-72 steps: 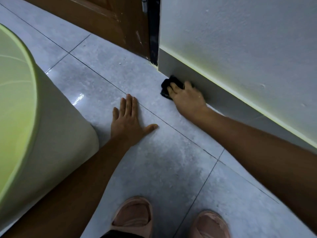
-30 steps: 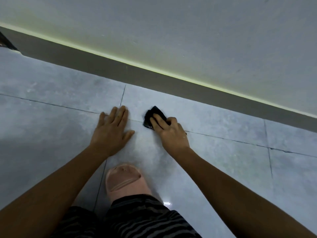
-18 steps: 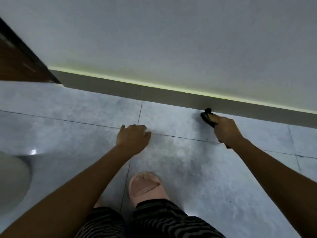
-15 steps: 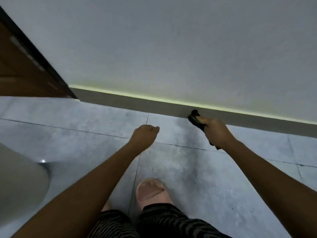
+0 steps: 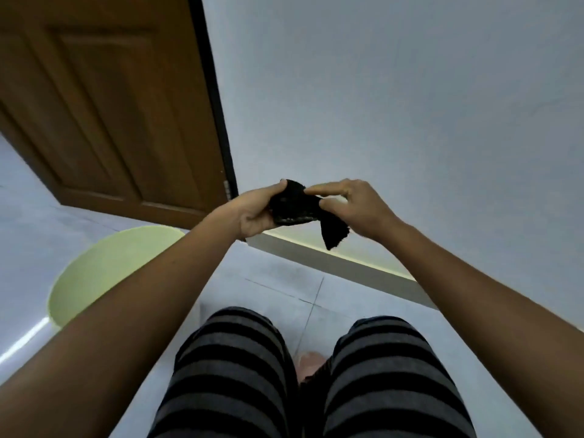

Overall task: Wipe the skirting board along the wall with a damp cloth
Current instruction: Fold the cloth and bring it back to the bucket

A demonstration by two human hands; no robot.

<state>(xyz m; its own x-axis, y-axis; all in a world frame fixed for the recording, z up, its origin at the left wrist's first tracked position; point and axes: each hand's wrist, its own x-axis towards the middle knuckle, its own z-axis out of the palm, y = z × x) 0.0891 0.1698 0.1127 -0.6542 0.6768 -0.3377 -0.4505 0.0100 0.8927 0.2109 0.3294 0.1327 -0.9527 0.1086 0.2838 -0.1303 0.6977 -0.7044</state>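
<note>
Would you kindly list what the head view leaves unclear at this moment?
- Bucket: its contents are hidden; the left forearm crosses its near rim.
- Skirting board: the hands and both forearms cover parts of it.
- Black cloth: dampness is unreadable; the left hand and right hand cover its ends.

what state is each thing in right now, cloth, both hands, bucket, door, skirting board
cloth: bunched, held up in the air between both hands, one corner hanging down
left hand: closed on the cloth's left side
right hand: pinching the cloth's right side
bucket: upright on the floor, its inside hidden from here
door: cannot tell whether open or shut
skirting board: untouched by cloth or hands
</note>
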